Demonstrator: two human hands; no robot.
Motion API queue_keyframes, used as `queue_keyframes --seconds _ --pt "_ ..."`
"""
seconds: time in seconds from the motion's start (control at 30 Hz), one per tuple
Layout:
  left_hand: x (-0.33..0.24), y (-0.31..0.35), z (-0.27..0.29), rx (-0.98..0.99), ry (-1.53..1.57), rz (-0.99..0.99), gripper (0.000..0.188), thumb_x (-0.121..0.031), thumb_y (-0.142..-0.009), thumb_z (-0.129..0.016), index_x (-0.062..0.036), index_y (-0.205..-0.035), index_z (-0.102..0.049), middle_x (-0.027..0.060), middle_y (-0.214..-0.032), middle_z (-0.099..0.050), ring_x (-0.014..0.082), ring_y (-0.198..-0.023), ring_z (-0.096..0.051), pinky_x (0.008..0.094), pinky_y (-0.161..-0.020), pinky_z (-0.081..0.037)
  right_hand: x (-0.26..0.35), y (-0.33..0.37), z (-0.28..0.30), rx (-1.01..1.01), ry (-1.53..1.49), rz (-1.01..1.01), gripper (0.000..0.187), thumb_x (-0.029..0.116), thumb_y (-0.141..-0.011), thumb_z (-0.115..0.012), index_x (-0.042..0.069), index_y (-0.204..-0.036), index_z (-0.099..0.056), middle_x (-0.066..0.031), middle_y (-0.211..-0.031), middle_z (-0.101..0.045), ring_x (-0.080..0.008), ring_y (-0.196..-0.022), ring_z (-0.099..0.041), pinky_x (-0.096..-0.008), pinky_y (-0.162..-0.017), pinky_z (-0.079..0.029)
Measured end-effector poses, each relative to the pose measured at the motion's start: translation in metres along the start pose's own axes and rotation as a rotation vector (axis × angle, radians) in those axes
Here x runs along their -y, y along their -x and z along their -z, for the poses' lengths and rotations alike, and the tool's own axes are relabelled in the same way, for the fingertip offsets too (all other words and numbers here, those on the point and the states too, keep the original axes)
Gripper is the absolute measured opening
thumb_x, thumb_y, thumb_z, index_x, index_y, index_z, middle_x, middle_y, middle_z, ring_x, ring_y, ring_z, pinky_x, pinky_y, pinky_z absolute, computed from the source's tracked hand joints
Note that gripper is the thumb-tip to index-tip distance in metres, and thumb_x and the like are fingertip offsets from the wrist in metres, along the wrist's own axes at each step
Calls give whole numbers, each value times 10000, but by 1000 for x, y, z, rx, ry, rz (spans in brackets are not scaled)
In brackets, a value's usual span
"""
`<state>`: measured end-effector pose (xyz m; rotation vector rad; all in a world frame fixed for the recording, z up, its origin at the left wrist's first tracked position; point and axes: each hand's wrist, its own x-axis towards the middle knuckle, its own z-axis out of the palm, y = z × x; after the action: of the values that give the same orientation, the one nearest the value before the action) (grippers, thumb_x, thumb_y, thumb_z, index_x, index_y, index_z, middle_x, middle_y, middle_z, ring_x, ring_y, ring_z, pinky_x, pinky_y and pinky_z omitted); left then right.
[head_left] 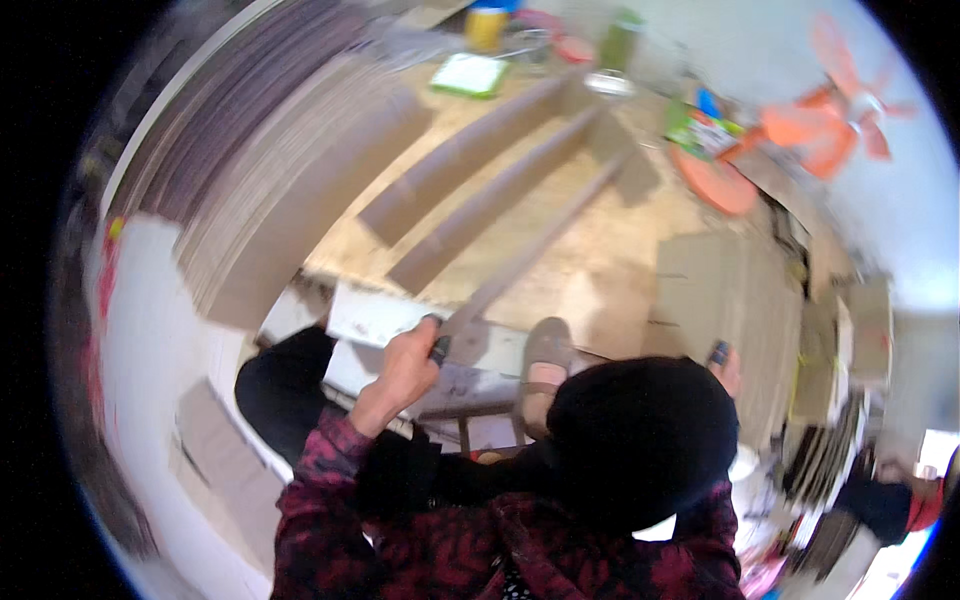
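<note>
My left hand [408,368] is closed, its fingers pinching the near end of a long narrow cardboard strip [545,240]. Dark tape or covers wrap some of its fingertips. The strip slants away to the upper right over a plywood board. Two more long brown cardboard strips, a farther one [455,165] and a middle one [500,198], lie beside it and seem to meet it near a cardboard flap [635,165]. At the right, my right hand [730,372] shows beside a flat cardboard stack [715,300], one fingertip dark-covered. My knee hides most of it; its grip is unclear.
A thick row of cardboard sheets [300,190] stands at the left. On the plywood [610,270], toward the back, are a green-and-white box [469,75] and small containers. An orange fan [835,115] stands at the far right. Another person [885,505] is at the right edge.
</note>
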<state>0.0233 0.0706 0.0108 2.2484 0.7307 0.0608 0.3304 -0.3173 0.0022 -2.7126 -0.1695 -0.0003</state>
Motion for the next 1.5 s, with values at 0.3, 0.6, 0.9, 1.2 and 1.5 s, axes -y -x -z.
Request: queue_keyframes --seconds 0.3,0.6,0.9,1.2,1.5 --pt "9 -22 -51 -213 43 -293 153 54 -809 -446 19 -936 -524 285 -749 -573 496 -762 -570 499 -626 -437 -23 29 12 108 597 363 663 245 -715 -688 -7 -1291 -476 -285 -1441 -282 -437 -1337 -276 -592 -1066 -232" --pt "-13 -68 -85 -242 70 -310 73 0 -829 -530 33 -892 -548 272 -772 -584 435 -751 -591 470 -645 -446 -67 -11 19 -123 -103 232 389 64 -769 -554 21 -1144 -462 -243 -1004 -586 -412 -963 -562 -486 -786 -451" --pt "-28 -70 -49 -214 -141 -177 183 -62 -729 -617 -25 -863 -498 236 -823 -608 466 -825 -573 497 -681 -452 102 -47 48 -233 -473 775 571 3 -846 -587 -9 -1375 -371 -320 -1014 -588 -492 -912 -575 -404 -681 -502" --pt "-36 -61 -47 -245 -118 -71 127 -24 -766 -554 -28 -885 -509 263 -707 -582 476 -709 -577 544 -608 -434 258 -41 -17 428 -593 1139 497 -21 -872 -540 -8 -1352 -409 -250 -1236 -559 -382 -1144 -543 -342 -942 -432" --pt "-21 -66 -45 -211 -102 -68 103 -40 -772 -548 -33 -867 -508 246 -703 -593 458 -710 -590 534 -614 -443 301 -34 -34 528 -471 1197 497 67 -913 -565 14 -1381 -406 -200 -1287 -558 -281 -1165 -560 -332 -979 -411"
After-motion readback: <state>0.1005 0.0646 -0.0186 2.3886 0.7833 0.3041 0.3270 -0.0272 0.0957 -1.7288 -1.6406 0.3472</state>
